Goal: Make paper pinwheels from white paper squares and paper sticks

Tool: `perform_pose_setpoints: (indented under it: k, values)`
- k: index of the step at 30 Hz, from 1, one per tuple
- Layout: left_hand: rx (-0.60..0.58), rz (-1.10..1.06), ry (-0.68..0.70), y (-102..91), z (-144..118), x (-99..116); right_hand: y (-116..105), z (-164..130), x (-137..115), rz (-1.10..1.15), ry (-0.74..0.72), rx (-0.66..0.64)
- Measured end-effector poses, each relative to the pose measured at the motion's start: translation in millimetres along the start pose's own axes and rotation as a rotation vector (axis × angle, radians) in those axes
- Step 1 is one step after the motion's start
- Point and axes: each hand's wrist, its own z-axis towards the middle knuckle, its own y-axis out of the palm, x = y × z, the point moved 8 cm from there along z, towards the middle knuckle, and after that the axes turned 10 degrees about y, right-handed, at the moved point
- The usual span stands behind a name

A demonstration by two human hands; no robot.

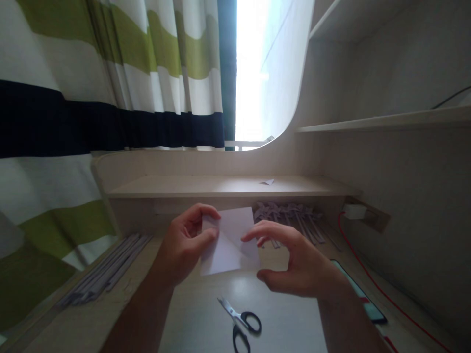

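A square sheet of white paper (235,252) is held up above the desk, with a faint crease or shadow running across it. My left hand (189,242) pinches its left edge between thumb and fingers. At the right side of the sheet is my right hand (294,260), its thumb and fingers spread apart. The right fingertips lie over the paper; whether they touch it I cannot tell. Scissors (241,321) with black handles lie on the desk below the paper, their blades pointing up and left.
Rolled paper sticks (106,269) lie at the left. Several folded paper pinwheels (287,215) on sticks rest at the back right. A small paper piece (268,182) lies on the raised shelf (184,186). At the right are a tablet-like device (358,291), a red cable (368,274) and a white charger (354,212).
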Motion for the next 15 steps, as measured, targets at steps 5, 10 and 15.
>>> perform_pose_setpoints:
  k: [5, 10, 15]
  values:
    - [-0.045, -0.106, -0.074, -0.2, 0, -3, 6, -1, -5, -0.032, 0.001, -0.035]
    - [-0.017, -0.230, -0.036, 3.8, 1, 1, 2, 3, -6, 0.047, -0.031, 0.086]
    - [0.133, -0.447, -0.159, 3.5, 3, -11, -6, 2, -9, 0.044, -0.078, 0.226]
